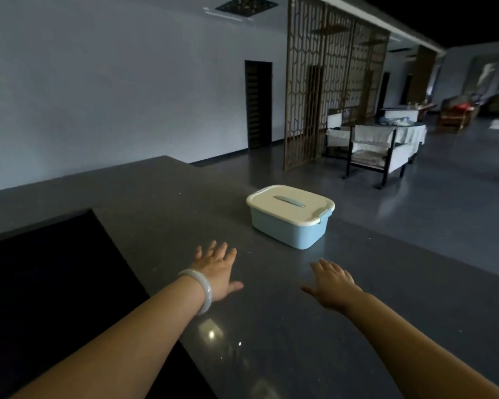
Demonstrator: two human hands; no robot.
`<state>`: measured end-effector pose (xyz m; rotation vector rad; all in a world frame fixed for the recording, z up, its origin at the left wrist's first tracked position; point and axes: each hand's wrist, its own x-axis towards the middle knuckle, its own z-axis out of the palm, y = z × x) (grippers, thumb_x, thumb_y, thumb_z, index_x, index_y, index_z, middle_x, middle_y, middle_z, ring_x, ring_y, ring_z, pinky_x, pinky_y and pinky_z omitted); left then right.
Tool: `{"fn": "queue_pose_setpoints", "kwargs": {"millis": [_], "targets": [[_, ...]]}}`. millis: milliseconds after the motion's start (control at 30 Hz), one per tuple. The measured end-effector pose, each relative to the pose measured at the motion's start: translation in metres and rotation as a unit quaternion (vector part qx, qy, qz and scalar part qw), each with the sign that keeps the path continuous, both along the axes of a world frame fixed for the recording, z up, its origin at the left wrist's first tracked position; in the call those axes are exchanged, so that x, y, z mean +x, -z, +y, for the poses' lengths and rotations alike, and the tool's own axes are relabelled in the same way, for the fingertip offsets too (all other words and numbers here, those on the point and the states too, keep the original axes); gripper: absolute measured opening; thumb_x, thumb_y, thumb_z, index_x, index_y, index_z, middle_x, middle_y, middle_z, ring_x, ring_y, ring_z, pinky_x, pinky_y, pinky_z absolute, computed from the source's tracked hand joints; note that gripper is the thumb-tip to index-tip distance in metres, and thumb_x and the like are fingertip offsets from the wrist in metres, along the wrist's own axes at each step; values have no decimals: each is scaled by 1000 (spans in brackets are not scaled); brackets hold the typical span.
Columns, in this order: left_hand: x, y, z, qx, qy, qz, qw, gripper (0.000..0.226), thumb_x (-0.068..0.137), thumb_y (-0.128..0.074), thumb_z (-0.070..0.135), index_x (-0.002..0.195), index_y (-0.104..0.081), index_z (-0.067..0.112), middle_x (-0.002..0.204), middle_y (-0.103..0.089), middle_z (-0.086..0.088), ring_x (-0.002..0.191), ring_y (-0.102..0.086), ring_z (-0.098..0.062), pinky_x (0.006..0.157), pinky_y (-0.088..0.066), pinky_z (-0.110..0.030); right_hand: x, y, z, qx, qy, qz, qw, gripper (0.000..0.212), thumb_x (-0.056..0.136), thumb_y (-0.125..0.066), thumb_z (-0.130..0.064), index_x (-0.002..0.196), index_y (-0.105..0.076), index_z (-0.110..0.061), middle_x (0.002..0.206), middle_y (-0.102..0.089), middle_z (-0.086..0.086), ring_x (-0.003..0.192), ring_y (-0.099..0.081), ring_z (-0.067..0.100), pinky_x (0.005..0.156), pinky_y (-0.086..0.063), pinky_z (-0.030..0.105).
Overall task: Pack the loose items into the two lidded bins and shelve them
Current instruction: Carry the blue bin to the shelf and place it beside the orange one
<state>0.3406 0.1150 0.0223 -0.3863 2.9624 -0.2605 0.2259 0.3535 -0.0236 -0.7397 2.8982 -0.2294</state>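
A lidded blue bin [288,231] is seen closed on the grey table [162,203], its cream lid [297,210] latched down, as both hands are held out towards it. The left hand [216,269], marked by a pale bangle [206,293], and the right hand [333,286] are spread palm-down with nothing held; contact with the table cannot be told. The bin lies at 1 o'clock from the left hand and 11 o'clock from the right, apart from both. Its long axis, traced by the lid handle [289,201], runs roughly from 10 to 4 o'clock. The right hand is judged marginally nearer, at the near corner. No loose items or second bin are shown.
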Motion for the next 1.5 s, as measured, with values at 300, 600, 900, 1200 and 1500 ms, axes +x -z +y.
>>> {"fn": "queue_pose_setpoints", "kwargs": {"millis": [300, 600, 900, 1200, 1500], "targets": [[-165, 11, -76, -24, 99, -19, 995, 84, 94, -38, 62, 156, 0, 19, 163, 5, -5, 149, 6, -29, 120, -2, -51, -95, 13, -29, -17, 141, -42, 989, 73, 94, -46, -54, 152, -17, -21, 161, -11, 5, 147, -11, 28, 117, -17, 45], [-332, 10, -164, -2, 185, 81, 979, 74, 97, -28, 61, 153, -12, 17, 160, -11, -8, 148, -7, -32, 118, -12, -50, -189, -7, -84, -96, 311, -22, 945, 73, 96, -38, -57, 153, -13, -18, 158, -20, 8, 143, -21, 32, 114, -24, 44], [-436, 43, -191, 201, 96, 34, 974, 75, 97, -29, 61, 152, -12, 13, 150, -29, -13, 129, -43, -32, 97, -40, -42, -252, 3, -120, -203, 442, -58, 872, 71, 92, -49, -54, 146, -25, -14, 143, -41, 14, 127, -44, 35, 103, -39, 45], [-515, 75, -190, 402, 38, 12, 915, 66, 97, -31, 59, 131, -46, 5, 109, -57, -12, 92, -55, -25, 79, -39, -38, -302, 26, -121, -290, 512, -60, 807, 59, 94, -48, -52, 128, -40, -5, 126, -55, 17, 112, -56, 35, 85, -45, 37], [-494, 81, -186, 377, 23, 47, 925, 58, 100, -28, 54, 119, -51, 4, 89, -53, -8, 72, -50, -20, 69, -37, -37, -287, 46, -118, -355, 511, -24, 782, 49, 92, -53, -51, 119, -47, -10, 100, -57, 5, 86, -54, 24, 71, -39, 31]]}}
